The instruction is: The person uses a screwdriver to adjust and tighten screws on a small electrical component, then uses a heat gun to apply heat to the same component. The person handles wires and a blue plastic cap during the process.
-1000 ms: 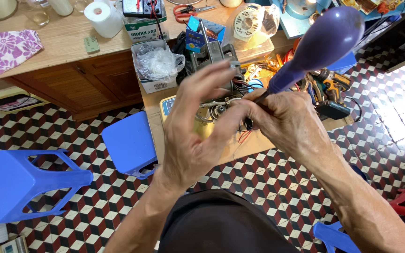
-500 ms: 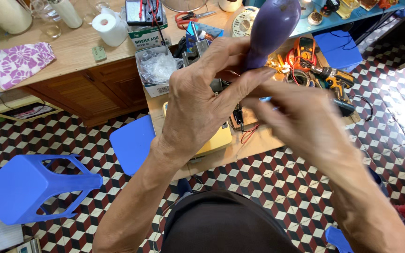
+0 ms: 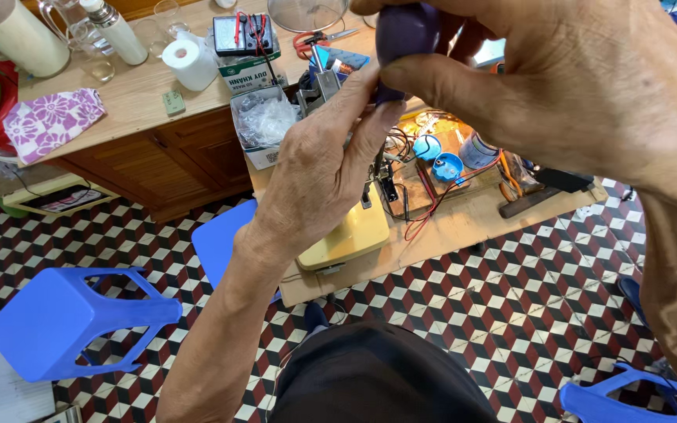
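A green-and-white box [image 3: 246,66] sat at the back of the wooden tabletop [image 3: 131,98], a meter on top; just in front, an open white box [image 3: 264,125] held clear plastic bags. A tissue roll [image 3: 188,63] stood to the left of them. The purple handle [image 3: 403,39] was held up near the camera, long axis roughly vertical, top cut off by the frame. Left hand [image 3: 319,176] pinched its lower end; right hand [image 3: 566,86] gripped its upper part, covering most of it. The handle's tip was hidden.
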Tool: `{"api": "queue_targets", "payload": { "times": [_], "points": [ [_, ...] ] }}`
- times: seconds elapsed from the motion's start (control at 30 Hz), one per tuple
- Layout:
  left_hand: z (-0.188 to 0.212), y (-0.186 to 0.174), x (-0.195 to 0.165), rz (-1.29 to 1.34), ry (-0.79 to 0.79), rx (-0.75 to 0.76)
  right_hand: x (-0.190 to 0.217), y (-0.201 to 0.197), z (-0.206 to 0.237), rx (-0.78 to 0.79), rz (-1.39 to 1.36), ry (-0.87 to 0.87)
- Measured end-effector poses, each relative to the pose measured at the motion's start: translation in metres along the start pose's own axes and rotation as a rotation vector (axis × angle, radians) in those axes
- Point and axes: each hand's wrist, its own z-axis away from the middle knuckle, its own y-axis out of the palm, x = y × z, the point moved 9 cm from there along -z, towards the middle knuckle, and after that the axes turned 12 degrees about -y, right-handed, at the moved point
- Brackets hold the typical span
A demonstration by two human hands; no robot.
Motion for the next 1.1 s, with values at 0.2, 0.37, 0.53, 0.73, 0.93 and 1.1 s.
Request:
{"api": "queue_targets", "payload": {
  "times": [0.2,0.37,0.53,0.73,0.93,1.1],
  "points": [
    [0.002,0.01,0.027,0.079,-0.12,0.015,-0.008,0.004,0.007,0.011,0.115,0.072],
    [0.005,0.018,0.049,0.093,-0.158,0.024,-0.014,0.003,0.012,0.016,0.216,0.196],
    [0.009,0.02,0.057,0.178,-0.159,0.053,-0.007,0.001,0.009,-0.006,0.324,0.216],
    [0.011,0.012,0.054,0.118,-0.046,-0.012,-0.015,0.012,0.004,0.161,0.218,0.306],
    [0.011,0.016,0.062,0.062,-0.06,0.024,0.02,0.003,0.003,0.028,0.006,-0.16],
    [0.013,0.016,0.059,0.051,-0.023,0.028,-0.007,0.009,0.016,0.094,0.168,0.065]
  ]
}}
